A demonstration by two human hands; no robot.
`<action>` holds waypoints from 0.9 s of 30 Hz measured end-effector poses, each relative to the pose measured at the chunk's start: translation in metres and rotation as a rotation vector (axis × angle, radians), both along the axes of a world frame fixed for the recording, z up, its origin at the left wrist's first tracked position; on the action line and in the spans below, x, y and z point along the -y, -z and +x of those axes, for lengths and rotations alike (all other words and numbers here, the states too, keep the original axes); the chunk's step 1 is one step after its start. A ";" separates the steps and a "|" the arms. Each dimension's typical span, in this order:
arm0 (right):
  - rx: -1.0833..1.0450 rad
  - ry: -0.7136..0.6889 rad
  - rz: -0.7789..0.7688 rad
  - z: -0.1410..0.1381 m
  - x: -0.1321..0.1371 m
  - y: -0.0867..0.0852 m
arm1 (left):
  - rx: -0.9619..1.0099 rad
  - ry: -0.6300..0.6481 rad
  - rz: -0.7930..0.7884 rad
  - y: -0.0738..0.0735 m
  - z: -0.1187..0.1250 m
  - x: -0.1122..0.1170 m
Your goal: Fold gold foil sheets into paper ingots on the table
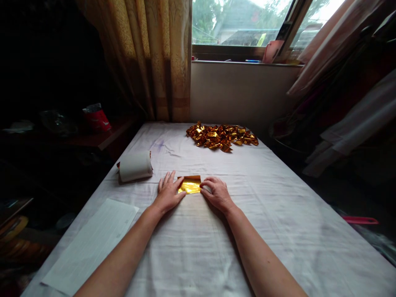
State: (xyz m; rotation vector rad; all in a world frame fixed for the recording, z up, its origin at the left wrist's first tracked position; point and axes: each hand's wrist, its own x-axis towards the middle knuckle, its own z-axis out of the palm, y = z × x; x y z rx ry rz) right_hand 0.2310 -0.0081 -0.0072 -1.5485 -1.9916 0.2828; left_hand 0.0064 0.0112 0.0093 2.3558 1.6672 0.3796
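Note:
A small rectangle of shiny gold foil paper (190, 185) lies flat on the white-covered table, between my two hands. My left hand (168, 190) rests with fingers spread at its left edge, the thumb and a fingertip touching the foil. At the right edge, my right hand (217, 190) pinches the sheet between thumb and curled fingers. Farther back sits a pile of folded gold foil pieces (221, 136). To the left of my left hand is a curled stack of paper (135, 167), pale outside with gold-brown edges showing.
A sheet of white paper (93, 243) lies at the table's left, partly under my left forearm. A curtain (167, 62) and a window stand behind the table. Clothes (365, 111) hang at the right. A red container (96, 117) stands on dark furniture at the left.

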 end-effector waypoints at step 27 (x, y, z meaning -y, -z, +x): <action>0.167 -0.055 0.201 -0.006 0.003 -0.002 | 0.017 0.170 0.488 0.006 -0.011 0.008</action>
